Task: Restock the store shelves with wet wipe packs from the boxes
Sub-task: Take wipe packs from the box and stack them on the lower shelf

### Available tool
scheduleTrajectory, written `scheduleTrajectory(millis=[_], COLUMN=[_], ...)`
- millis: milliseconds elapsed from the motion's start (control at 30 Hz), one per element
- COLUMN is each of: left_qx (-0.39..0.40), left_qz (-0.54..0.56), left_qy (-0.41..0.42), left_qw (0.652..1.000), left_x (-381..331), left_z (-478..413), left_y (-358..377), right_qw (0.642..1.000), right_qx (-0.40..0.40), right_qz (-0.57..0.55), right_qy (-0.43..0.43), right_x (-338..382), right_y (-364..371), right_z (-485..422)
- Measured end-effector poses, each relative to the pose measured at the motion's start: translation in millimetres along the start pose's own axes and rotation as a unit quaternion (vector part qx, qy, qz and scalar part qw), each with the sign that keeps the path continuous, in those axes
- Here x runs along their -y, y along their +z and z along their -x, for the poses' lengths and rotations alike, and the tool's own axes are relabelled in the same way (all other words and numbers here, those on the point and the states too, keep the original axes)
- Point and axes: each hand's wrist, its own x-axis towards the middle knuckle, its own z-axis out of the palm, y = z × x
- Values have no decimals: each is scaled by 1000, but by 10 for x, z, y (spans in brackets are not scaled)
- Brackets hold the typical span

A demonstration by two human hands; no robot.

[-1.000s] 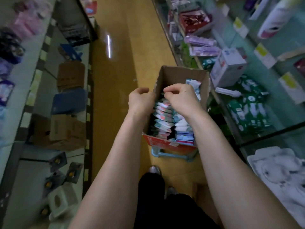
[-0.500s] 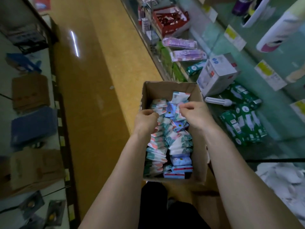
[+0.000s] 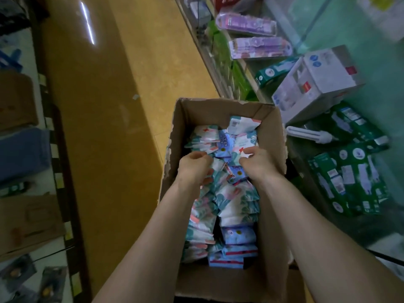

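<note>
Cardboard box (image 3: 273, 193) sits in the aisle, just beside the right-hand shelf (image 3: 389, 119). Wet wipe packs (image 3: 231, 197) fill it, standing on edge in loose rows. Right hand (image 3: 255, 165) pinches pack tops with curled fingers. Left hand (image 3: 194, 169) curls down among the packs; its hold is hidden, so the grip cannot be told.

Risks, as judged: slick wrappers, so a bundle squeezed only at its ends may fan out and shed its middle packs on lifting. Torn box rim may snag a pack. Light bulb (image 3: 306, 134) lies loose near the shelf edge and could be knocked during placing.
</note>
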Motion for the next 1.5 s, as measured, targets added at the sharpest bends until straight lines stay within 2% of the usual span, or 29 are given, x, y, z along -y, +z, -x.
scheduleTrajectory(millis=[133,333,400,567,700,833,900,967,1033,1167,1233,1300,1367,1433,1500], left_qx=[14,21,23,37,45,70,98,121,108,135,129,122,122,116,106], left_qz=[13,-3,-9,-28,-50,-91,-101,-88,-66,-16,-16,1,15,24,32], left_qy=[-22,-34,-31,-23,-28,-36,-51,-73,-69,-56,-56,-60,-69,-79,-87], left_qw=[1000,999,999,999,997,993,989,986,990,989,990,991,990,990,990], left_x=[118,232,244,255,257,235,217,186,201,94,49,28,25,44,49], left_z=[-231,-462,-512,-622,-703,-745,-728,-698,-762,-815,-831,-845,-853,-877,-914], left_y=[210,371,398,439,443,458,468,485,484,352,292,241,221,211,207], right_qw=[998,996,995,988,989,994,998,997,993,983,983,977,945,920,899], right_qx=[-10,-71,-69,-53,-56,-90,-62,6,58,125,109,5,-97,-119,-99], right_qz=[37,22,29,-78,-78,-47,-31,-38,-27,-50,-16,44,163,280,372], right_qy=[46,55,67,122,112,48,-12,-62,-99,-121,-145,-208,-266,-249,-212], right_x=[-226,-378,-386,-461,-700,-440,-358,-292,-206,-14,30,74,119,160,190], right_y=[133,288,304,406,497,347,307,314,334,262,197,132,67,33,45], right_z=[-299,-553,-622,-910,-1098,-582,-317,-133,-52,-62,-207,-429,-660,-865,-999])
